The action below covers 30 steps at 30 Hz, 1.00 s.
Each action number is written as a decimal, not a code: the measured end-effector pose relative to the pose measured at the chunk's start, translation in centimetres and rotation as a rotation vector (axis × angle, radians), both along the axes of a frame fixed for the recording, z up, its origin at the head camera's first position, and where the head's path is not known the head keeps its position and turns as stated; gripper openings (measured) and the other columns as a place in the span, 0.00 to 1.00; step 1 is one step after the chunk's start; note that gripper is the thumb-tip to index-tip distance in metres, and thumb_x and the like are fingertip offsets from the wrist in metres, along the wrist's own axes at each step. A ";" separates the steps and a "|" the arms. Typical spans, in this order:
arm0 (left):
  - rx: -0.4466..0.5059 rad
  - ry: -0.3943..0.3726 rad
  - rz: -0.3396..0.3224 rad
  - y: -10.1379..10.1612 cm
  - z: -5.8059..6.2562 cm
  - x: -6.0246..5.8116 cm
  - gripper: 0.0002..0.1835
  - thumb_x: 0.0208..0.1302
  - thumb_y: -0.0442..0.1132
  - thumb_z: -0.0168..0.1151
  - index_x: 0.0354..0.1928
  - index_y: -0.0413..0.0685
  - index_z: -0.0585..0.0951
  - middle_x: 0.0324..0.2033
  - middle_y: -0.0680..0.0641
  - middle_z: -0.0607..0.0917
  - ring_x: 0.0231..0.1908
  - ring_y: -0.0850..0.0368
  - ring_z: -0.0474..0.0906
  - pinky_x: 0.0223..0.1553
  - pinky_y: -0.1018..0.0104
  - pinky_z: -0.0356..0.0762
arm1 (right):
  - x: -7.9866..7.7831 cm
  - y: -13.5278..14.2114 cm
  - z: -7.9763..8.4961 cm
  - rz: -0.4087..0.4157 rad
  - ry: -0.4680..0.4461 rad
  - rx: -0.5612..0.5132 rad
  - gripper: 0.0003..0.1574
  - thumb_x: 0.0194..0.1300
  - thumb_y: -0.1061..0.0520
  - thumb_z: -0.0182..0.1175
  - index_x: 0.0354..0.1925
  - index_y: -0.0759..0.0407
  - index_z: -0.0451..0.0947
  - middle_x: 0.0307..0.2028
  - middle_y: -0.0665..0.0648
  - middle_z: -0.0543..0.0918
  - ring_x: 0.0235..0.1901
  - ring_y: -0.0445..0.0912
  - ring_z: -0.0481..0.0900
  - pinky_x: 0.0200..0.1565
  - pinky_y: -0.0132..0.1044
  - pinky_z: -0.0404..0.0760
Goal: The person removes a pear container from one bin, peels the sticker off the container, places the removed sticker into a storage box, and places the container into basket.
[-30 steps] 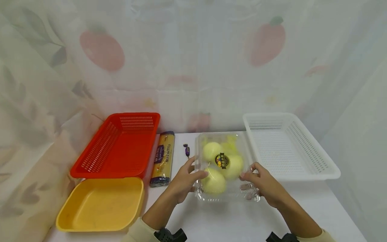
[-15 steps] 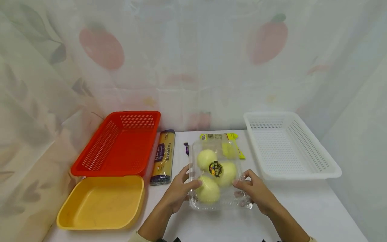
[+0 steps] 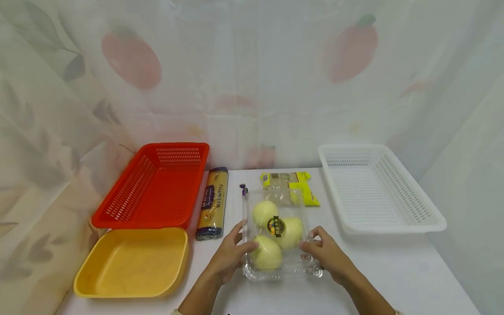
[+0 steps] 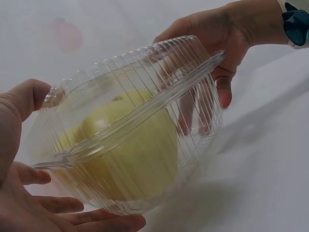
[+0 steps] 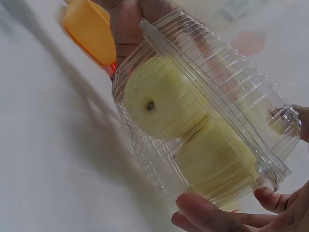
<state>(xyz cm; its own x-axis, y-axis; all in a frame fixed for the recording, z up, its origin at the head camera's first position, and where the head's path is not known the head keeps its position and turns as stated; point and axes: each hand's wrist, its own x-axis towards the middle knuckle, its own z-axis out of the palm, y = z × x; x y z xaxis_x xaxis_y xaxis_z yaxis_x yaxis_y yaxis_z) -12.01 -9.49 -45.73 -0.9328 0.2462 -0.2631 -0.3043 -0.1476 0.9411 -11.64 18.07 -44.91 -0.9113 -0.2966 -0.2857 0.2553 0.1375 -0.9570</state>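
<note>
Red basket [image 3: 169, 197] and yellow tub [image 3: 130, 262] line the table's [image 3: 393, 271] left edge, pasta [image 3: 213, 203] alongside. Left hand [image 3: 228, 258] and right hand [image 3: 328, 253] clamp the clear box [image 3: 289, 264], thumbs above, fingers below: lifted and closed over its fruit [image 3: 266, 253], not yet set down. White basket [image 3: 366, 192] occupies the back right corner. Since a second ago, the clear box has come nearer the front edge, uncovering the packet [image 3: 302, 191] behind.
</note>
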 end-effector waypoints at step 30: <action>-0.070 -0.012 -0.019 -1.5 -2.7 0.5 0.49 0.56 0.35 0.66 0.76 0.43 0.49 0.63 0.23 0.57 0.42 0.45 0.78 0.40 0.53 0.79 | 0.4 -1.5 -2.8 -0.059 -0.020 0.101 0.24 0.64 0.51 0.64 0.43 0.64 0.63 0.25 0.54 0.76 0.21 0.43 0.68 0.19 0.32 0.67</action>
<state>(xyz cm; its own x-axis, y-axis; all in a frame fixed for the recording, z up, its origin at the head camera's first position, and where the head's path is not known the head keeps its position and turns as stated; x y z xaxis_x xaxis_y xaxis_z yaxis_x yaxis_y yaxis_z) -11.52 -10.98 -48.42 -0.9247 0.2448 -0.2914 -0.3178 -0.0753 0.9452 -11.20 16.52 -47.73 -0.9202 -0.2115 -0.3294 0.2843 0.2174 -0.9337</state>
